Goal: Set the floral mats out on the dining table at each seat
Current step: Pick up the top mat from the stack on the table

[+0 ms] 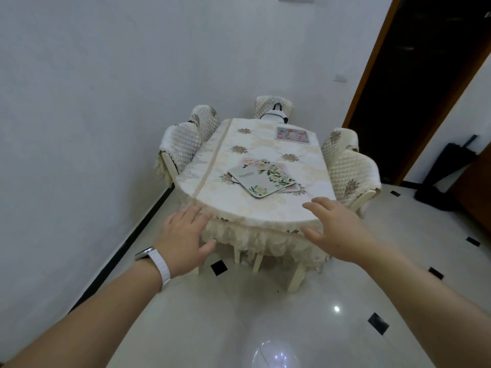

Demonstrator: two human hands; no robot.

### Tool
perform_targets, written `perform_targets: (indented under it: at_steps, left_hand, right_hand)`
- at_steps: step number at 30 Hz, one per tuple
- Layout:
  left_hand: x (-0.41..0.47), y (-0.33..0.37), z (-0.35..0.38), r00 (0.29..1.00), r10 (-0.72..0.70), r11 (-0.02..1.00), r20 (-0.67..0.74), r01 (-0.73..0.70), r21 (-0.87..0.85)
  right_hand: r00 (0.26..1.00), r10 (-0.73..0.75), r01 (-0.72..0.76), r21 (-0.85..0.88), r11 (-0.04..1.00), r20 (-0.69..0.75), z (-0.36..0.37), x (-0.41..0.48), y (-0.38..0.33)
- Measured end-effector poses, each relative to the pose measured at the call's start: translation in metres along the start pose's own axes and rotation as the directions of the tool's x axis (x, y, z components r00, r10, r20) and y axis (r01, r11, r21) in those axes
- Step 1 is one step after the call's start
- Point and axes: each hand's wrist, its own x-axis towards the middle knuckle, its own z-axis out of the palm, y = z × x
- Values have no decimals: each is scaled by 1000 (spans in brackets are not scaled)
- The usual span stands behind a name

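Two bare hands at lower centre, left hand [183,240] and right hand [336,229], fingers spread wide, holding nothing, one tabletop [212,192] mid-frame, one loose stack of floral mats [261,177] at its centre, count unclear, one single mat [293,134] at far end, five quilted chairs [348,171] around.

My forearms run out of frame at the bottom corners. Stack of floral mats [261,177] on the tabletop [265,208]: lower mats mostly covered by the top one, so I can't count them. Print on the top mat too small to read. Far mat [293,134] pattern blurred. Dark-trimmed white thing [275,115] behind the far edge is half hidden and I can't identify it. Table legs mostly hidden by the cloth's lace skirt [255,240]. Black object [449,171] by the doorway unclear.
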Motion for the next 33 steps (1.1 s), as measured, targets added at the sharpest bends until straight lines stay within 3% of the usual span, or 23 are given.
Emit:
perform_targets:
  at_steps: [10,17,26,33]
  left_hand:
    - [139,-51,65,993,-55,998,102,52,29]
    - [236,-59,105,985,-110,987,133,123,-99]
    - [315,-71,145,982,-78,985,172,103,-139]
    - [376,-100,209,940,-6,988,340,59,-144]
  right_hand:
    - [999,5,-9,97,995,38,62,165,62]
    - [995,-33,18,160,987,97,107,263,98]
    - [996,2,-23,219,976,92,136,320,113]
    - [966,106,-162,231,959,236,182,364,117]
